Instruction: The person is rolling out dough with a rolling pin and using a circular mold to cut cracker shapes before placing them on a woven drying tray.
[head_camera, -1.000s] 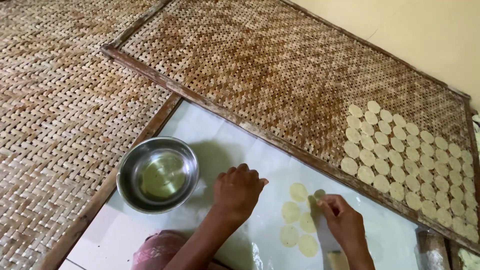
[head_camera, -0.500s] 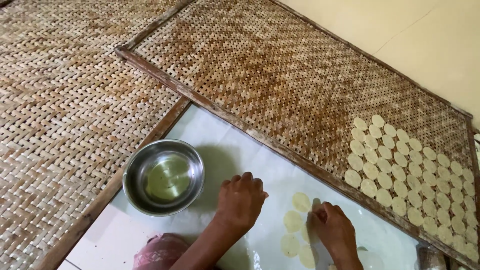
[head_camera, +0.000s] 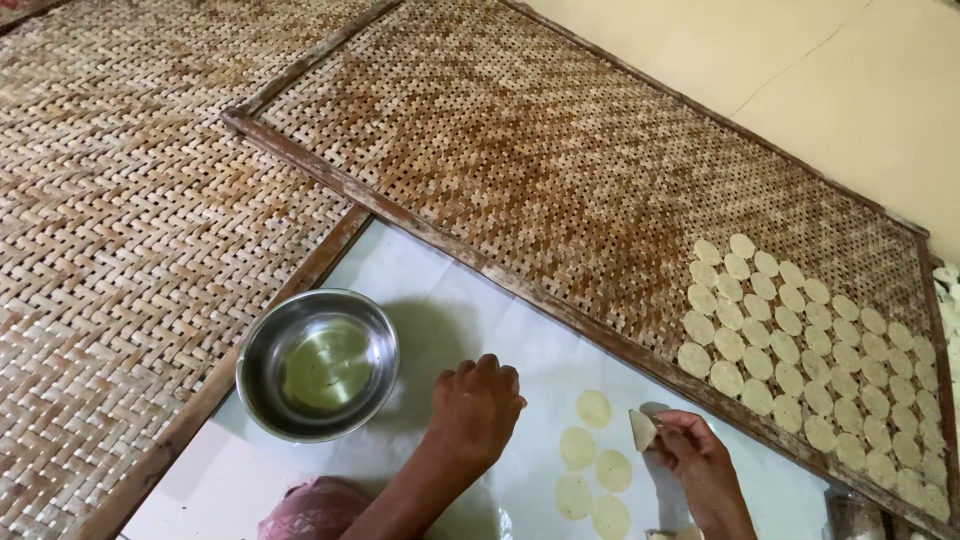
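Note:
My left hand (head_camera: 475, 410) rests palm down on a white plastic sheet (head_camera: 420, 290), fingers curled, holding nothing. My right hand (head_camera: 695, 455) pinches a thin pale dough disc (head_camera: 642, 430) by its edge, lifted just off the sheet. Several more pale discs (head_camera: 592, 470) lie flat on the sheet between my hands. Many discs (head_camera: 800, 340) lie in tidy rows on the right end of a long woven bamboo tray (head_camera: 560, 170).
A steel bowl (head_camera: 318, 362) with a film of oil stands on the sheet left of my left hand. A second woven tray (head_camera: 120, 220) lies at the left. A pink plastic bag (head_camera: 315, 508) shows at the bottom edge. Bare floor (head_camera: 800, 70) lies beyond.
My right hand has peeled one disc off the sheet and raised it by its edge. My left hand has stayed pressed on the sheet. The view has shifted slightly.

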